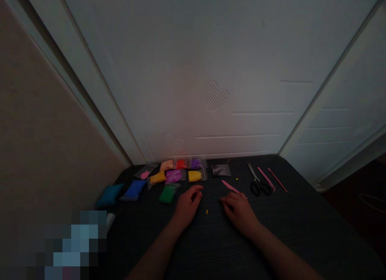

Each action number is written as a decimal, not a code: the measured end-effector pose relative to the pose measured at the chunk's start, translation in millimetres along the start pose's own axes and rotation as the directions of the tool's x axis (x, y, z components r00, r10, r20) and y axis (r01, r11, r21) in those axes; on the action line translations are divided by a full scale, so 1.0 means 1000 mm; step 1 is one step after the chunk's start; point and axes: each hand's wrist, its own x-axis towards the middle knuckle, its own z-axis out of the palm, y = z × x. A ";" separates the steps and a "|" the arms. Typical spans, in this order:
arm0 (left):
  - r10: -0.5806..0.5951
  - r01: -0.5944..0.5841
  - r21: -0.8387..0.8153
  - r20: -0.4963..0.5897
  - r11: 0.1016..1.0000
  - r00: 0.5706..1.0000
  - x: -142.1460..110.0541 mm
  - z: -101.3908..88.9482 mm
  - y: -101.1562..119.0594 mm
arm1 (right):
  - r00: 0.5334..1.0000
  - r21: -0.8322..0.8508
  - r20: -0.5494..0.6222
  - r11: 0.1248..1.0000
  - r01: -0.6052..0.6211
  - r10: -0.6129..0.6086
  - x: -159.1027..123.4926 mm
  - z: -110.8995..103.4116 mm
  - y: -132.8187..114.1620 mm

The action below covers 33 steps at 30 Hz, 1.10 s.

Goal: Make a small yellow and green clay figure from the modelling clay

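My left hand (189, 201) rests on the dark table with its fingers bent and apart, and nothing shows in it. It is nearest to a green clay packet (169, 193) and a yellow clay packet (195, 176). Across a small gap, my right hand (239, 207) lies palm down, its fingertips on the table beside a tiny green bit (215, 197). Its thumb stands apart from the index finger, and I see nothing held there. A pink plastic knife (229, 186) lies just beyond the right hand, partly covered by it. Between my forearms is a small yellow piece (207, 211).
More clay packets, such as blue (134, 190), teal (110, 195), red (181, 164) and black (221, 170), lie at the back and left. Scissors (255, 181) and pink tools (278, 179) lie to the right. A white panelled door (187, 71) stands behind the table (217, 248).
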 end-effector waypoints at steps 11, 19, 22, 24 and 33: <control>0.017 -0.016 0.019 -0.021 1.000 1.000 0.003 0.004 -0.004 | 1.000 0.101 -0.011 0.995 -0.026 0.027 0.001 -0.004 0.010; 0.029 -0.029 0.050 -0.010 0.998 1.000 0.002 0.003 -0.003 | 1.000 0.094 -0.012 0.995 -0.018 0.019 0.000 -0.006 0.008; 0.037 -0.036 0.049 -0.007 0.998 0.999 0.002 0.004 -0.003 | 0.999 0.073 -0.024 0.997 -0.022 0.023 -0.001 -0.008 0.009; 0.034 -0.033 0.054 -0.006 0.998 0.999 0.002 0.004 -0.003 | 0.999 0.051 -0.034 0.998 -0.031 0.032 -0.002 -0.009 0.011; 0.026 -0.025 0.061 -0.017 0.998 1.000 0.002 0.002 0.000 | 0.998 -0.050 -0.033 0.997 -0.060 0.058 -0.002 -0.012 0.018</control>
